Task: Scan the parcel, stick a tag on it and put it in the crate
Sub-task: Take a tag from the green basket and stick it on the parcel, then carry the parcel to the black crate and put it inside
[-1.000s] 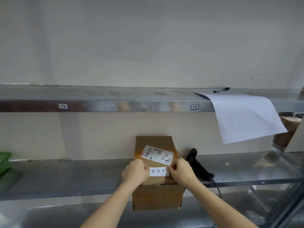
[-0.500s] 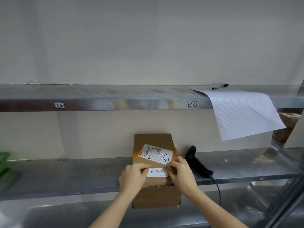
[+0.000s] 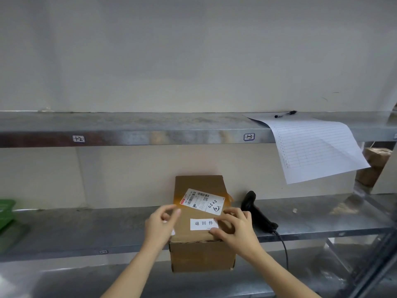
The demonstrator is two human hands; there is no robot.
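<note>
A brown cardboard parcel [image 3: 199, 254] stands on the metal shelf [image 3: 86, 231] and overhangs its front edge. A printed shipping label [image 3: 203, 201] is stuck on its top. Below the label lies a white tag [image 3: 203, 223] with three printed characters, flat on the cardboard. My right hand [image 3: 234, 231] rests its fingertips on the tag's right end and the parcel top. My left hand [image 3: 160, 224] is at the parcel's left edge, off the tag, with fingers curled and a small white paper scrap showing in it. A green crate [image 3: 6, 211] peeks in at the far left.
A black handheld scanner [image 3: 255, 211] lies just right of the parcel, with its cable hanging over the shelf edge. A lined paper sheet [image 3: 315, 147] droops from the upper shelf [image 3: 150, 130], with a pen [image 3: 285, 114] on it. More boxes [image 3: 373, 166] stand at the far right.
My left hand has come off the tag and shifted left, so the whole tag now shows. My right hand stays on the tag's right end.
</note>
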